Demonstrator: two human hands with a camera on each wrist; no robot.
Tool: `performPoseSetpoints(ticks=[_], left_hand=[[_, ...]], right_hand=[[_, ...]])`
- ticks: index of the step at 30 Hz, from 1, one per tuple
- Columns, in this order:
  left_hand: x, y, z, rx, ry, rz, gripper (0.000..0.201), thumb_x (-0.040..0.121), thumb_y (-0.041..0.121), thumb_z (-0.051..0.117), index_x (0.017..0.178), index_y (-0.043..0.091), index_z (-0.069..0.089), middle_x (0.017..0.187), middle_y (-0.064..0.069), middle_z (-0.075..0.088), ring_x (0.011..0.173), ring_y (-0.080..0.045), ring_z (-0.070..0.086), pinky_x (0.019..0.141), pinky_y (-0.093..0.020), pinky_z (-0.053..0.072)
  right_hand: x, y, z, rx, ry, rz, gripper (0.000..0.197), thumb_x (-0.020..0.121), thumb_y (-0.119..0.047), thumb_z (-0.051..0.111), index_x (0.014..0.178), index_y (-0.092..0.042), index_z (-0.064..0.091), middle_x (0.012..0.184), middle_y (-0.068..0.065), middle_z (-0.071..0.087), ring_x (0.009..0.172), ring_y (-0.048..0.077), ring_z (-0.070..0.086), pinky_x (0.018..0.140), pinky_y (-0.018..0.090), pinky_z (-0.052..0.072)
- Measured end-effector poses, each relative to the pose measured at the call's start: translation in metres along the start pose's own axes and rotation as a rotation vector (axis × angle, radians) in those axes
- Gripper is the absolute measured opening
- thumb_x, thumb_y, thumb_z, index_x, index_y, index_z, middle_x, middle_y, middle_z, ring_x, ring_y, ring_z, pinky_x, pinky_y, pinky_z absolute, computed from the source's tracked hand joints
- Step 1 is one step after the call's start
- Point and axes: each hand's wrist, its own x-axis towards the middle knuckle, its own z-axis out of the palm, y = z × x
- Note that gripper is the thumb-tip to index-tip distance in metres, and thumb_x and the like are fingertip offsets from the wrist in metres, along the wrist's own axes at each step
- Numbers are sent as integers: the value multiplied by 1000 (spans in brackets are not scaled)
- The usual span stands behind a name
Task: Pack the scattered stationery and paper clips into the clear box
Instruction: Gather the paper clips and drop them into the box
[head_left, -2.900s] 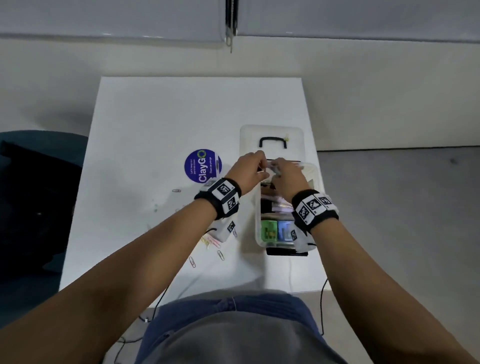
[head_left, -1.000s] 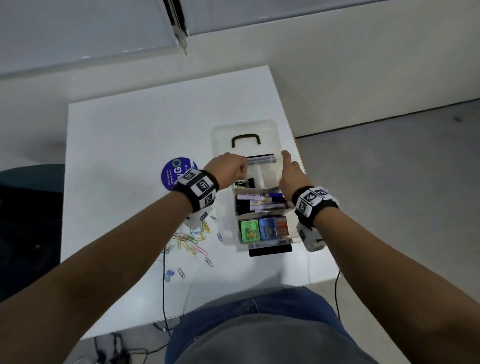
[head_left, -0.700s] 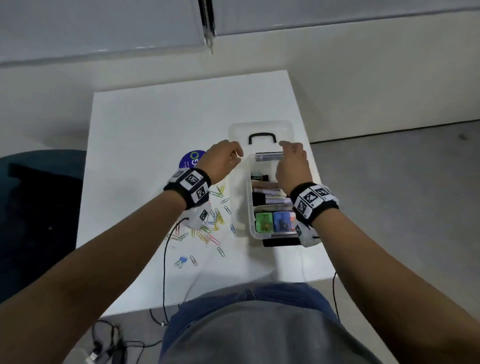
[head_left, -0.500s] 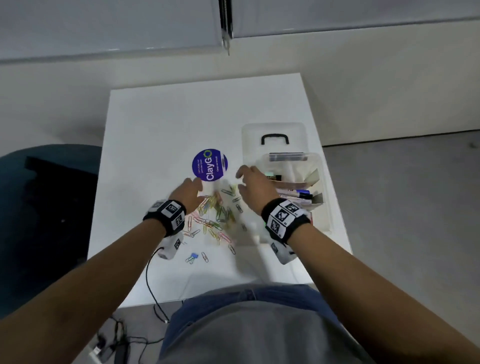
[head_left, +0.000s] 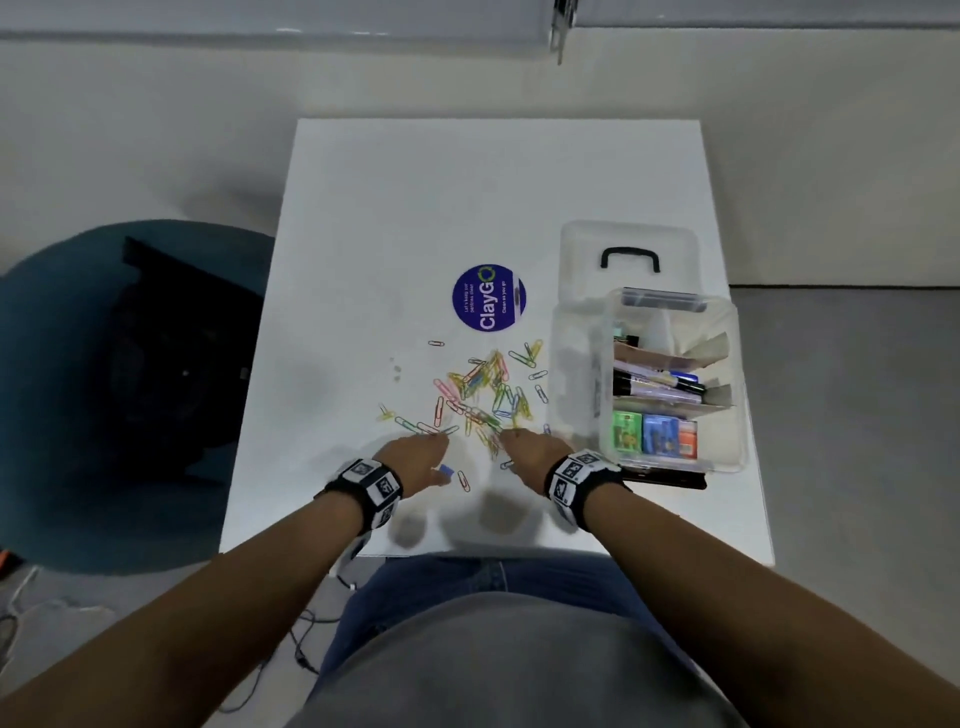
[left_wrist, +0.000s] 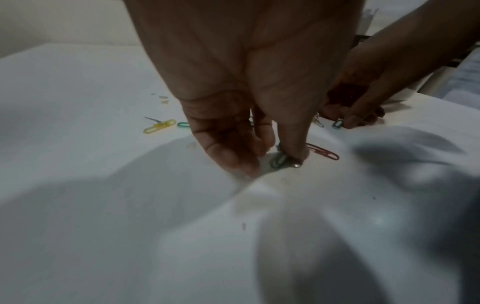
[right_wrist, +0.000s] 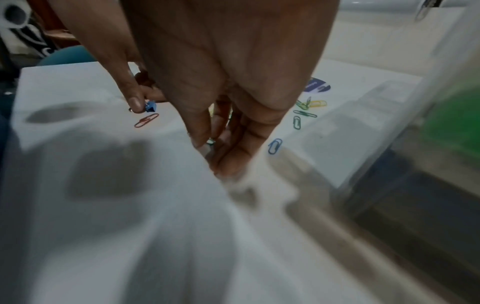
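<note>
Several coloured paper clips (head_left: 483, 395) lie scattered mid-table, left of the clear box (head_left: 727, 441), which holds markers and small coloured packs. My left hand (head_left: 415, 457) is at the near edge of the pile. Its thumb and fingers curl down onto a small blue binder clip (left_wrist: 279, 160), also seen in the right wrist view (right_wrist: 150, 107). My right hand (head_left: 530, 452) is just beside it, its fingertips pinching a green paper clip (right_wrist: 210, 142) against the table. A red paper clip (head_left: 464, 480) lies between the two hands.
The box lid (head_left: 628, 260) with its black handle lies behind the box. A round purple sticker (head_left: 489, 297) is beyond the clips. A flat black object (head_left: 665, 477) sticks out under the box's near end. The table's (head_left: 363, 234) near edge is close to my wrists.
Both hands left the box's far end and came down to the near edge of the paper clip pile. They now close on clips there.
</note>
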Motion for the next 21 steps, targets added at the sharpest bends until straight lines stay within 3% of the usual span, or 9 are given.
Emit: performPoseSetpoints(ticks=[3,6,9,11,15,21], left_hand=[[11,0,-13,-43,59,-9,25,94,34,54,98,11,48,108,-9,64,97,-29,60,69,-32,40],[16,-11,-39,-56,184,-63,25,94,36,54,94,13,45,102,-11,60,89,-28,57,69,-34,41],[13,-37,-50,-93,308,-195,36,90,33,62,114,11,47,114,-13,53,100,-30,57,82,-41,49],[7,-58,-45,-142,315,-288,56,84,38,69,126,12,43,122,-14,46,110,-32,53,89,-43,49],[4,-67,-29,-223,276,-239,70,73,39,80,127,14,43,122,-11,42,111,-30,52,92,-40,48],[13,-38,-14,-160,265,-83,52,80,21,75,121,16,44,120,-9,41,106,-27,49,88,-36,49]], right_hand=[[12,-1,-11,55,61,74,49,89,0,44,136,-12,38,125,15,57,104,36,63,85,42,52],[21,2,-28,143,207,196,35,93,-9,40,128,-10,42,121,14,58,103,34,61,79,41,49],[25,12,-38,272,420,371,41,92,-25,48,129,-11,39,128,17,45,113,36,50,84,43,48],[28,16,-36,324,406,438,60,87,-38,57,136,-14,33,136,18,35,121,38,42,91,46,48],[33,7,-30,213,309,359,79,77,-50,70,138,-16,33,136,16,34,123,36,39,94,46,47],[33,-12,-17,69,259,213,79,75,-38,77,137,-17,33,135,15,34,117,34,41,85,44,50]])
